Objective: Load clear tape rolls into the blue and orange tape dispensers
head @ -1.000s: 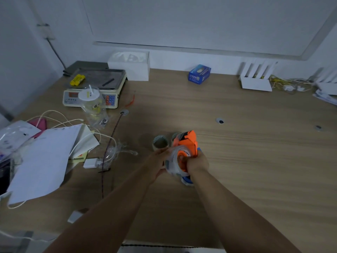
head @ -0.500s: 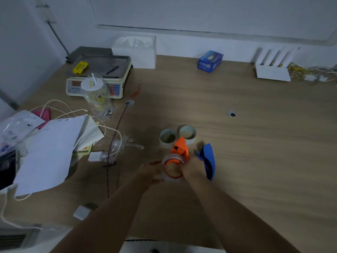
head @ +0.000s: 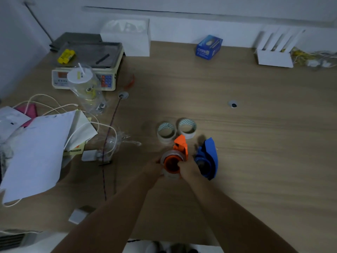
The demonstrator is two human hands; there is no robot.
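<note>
The orange tape dispenser (head: 179, 148) lies on the wooden table (head: 255, 143) with a clear tape roll (head: 168, 175) around its round hub. My left hand (head: 152, 167) grips the roll's left side. My right hand (head: 188, 168) holds the dispenser and roll from the right. The blue tape dispenser (head: 208, 157) lies just right of my right hand, apart from the orange one. Two more tape rolls (head: 166, 132) (head: 187, 127) sit flat side by side just beyond the dispensers.
A weighing scale (head: 87, 64) with a plastic cup (head: 85, 86) in front stands at the back left. Papers (head: 36, 148), white cables and a dark cord (head: 107, 147) crowd the left. A blue box (head: 208, 47) and white router (head: 275, 52) sit by the far wall.
The orange dispenser with its roll came down from a raised, upright hold to the table. The blue dispenser, earlier hidden behind it, now lies beside my right hand.
</note>
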